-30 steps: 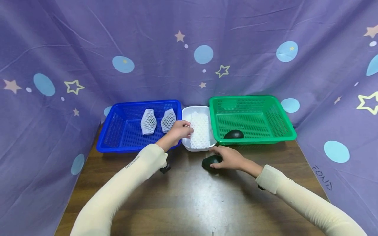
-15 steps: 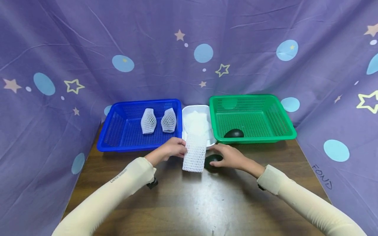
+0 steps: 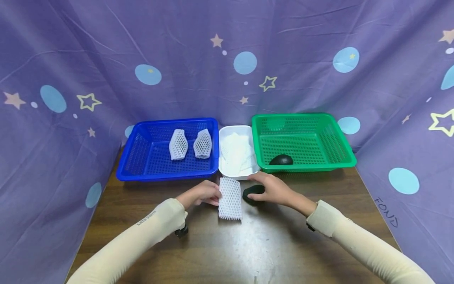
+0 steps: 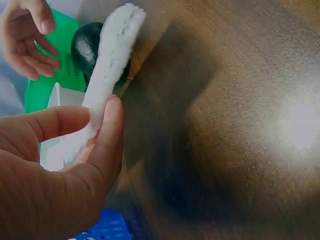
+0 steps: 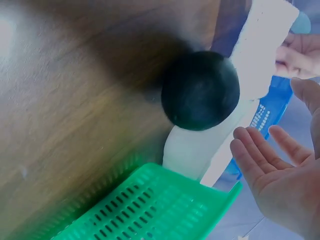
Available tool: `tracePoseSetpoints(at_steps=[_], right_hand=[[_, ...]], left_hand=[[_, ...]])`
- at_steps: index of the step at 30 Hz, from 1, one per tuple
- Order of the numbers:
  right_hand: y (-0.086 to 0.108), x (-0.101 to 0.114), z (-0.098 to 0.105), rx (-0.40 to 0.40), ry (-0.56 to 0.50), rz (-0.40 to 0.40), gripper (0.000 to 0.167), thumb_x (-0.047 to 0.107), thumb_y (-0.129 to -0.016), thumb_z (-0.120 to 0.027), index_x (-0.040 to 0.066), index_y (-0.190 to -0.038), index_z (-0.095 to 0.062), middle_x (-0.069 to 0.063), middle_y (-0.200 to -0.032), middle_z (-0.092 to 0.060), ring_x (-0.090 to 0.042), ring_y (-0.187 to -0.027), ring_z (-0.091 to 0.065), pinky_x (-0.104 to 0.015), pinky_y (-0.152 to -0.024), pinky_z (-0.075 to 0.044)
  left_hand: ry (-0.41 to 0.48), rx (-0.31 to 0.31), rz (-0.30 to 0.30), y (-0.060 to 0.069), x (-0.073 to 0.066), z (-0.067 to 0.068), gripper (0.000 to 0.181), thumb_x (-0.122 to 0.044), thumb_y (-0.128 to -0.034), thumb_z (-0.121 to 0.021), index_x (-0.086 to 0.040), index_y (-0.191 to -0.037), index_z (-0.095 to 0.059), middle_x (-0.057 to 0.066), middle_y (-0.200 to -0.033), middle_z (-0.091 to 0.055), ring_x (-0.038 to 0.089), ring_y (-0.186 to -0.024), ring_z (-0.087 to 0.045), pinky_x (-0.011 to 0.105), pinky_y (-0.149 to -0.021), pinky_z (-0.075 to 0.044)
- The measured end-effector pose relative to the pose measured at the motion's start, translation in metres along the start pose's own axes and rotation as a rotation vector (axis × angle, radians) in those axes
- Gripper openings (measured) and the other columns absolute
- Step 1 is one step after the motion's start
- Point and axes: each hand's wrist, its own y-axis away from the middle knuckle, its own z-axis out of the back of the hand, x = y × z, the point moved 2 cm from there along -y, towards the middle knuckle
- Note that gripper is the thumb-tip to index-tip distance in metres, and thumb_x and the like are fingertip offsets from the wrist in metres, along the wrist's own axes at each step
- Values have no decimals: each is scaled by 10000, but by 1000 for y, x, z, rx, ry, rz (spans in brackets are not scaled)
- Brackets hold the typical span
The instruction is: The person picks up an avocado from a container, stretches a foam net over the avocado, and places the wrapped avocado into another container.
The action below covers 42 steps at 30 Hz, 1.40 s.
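My left hand [image 3: 203, 192] pinches the near edge of a white foam fruit net [image 3: 230, 199] between thumb and fingers; the left wrist view shows the net [image 4: 112, 55] flattened and edge-on. A dark green avocado [image 3: 254, 194] lies on the wooden table just right of the net. Over it hovers my right hand [image 3: 274, 191]. In the right wrist view the fingers of that hand [image 5: 280, 170] are spread and relaxed, with a gap between them and the avocado [image 5: 200, 90].
Behind the hands stands a white tray [image 3: 237, 176] with more foam nets. To its left, a blue basket [image 3: 166, 175] holds two net-wrapped pieces. A green basket [image 3: 308, 167] on the right has another avocado [image 3: 281, 159] inside. A patterned purple curtain [image 3: 198, 79] encloses the table.
My left hand has drawn the foam net out of the white tray and brought it down towards me, beside the avocado. My right hand has stayed near the avocado.
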Motion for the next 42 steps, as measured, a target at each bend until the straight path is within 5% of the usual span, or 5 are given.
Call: tracePoseSetpoints(at_steps=[15,26,31,36,42], right_hand=[[3,28,-27,-4,60,183,489,351,-860,-817,83,-1243,-675,-38,-1224,-696,-174,-1148,-656,-358,-981,-561],[3,27,-44,-4,53,168,296,223,-895,-787,93,-1152,-716,-34,-1098,-720,-175,-1000,-688,-303,-853,-579],[1,26,-45,-98,27,154,146,91,-895,-755,72,-1039,-739,-28,-960,-747,-150,-866,-703,-271,-772,-586],[-3,24,-45,-173,-60,104,107,26,-869,-750,45,-973,-745,-52,-889,-758,-128,-787,-705,-269,-725,-603],[-5,25,-44,-188,-139,76,95,8,-867,-743,25,-961,-745,-72,-864,-761,-129,-760,-709,-217,-691,-591]], left_hand=[[97,-36,16,-7,0,-10,134,52,-875,-596,1,-976,-524,78,-723,-612,121,-604,-644,258,-657,-629],[104,-31,25,-8,0,-14,20,-13,-895,-607,-1,-904,-594,57,-682,-628,99,-578,-649,230,-636,-619],[14,51,12,1,-7,-13,131,-107,-914,-687,-33,-824,-628,62,-698,-669,98,-609,-666,279,-719,-635],[-81,78,-43,9,-15,-18,239,-122,-860,-774,16,-972,-614,84,-769,-699,130,-673,-679,377,-808,-637],[-183,48,-167,13,-14,-33,335,-102,-765,-852,6,-985,-623,-12,-661,-616,93,-547,-565,248,-548,-561]])
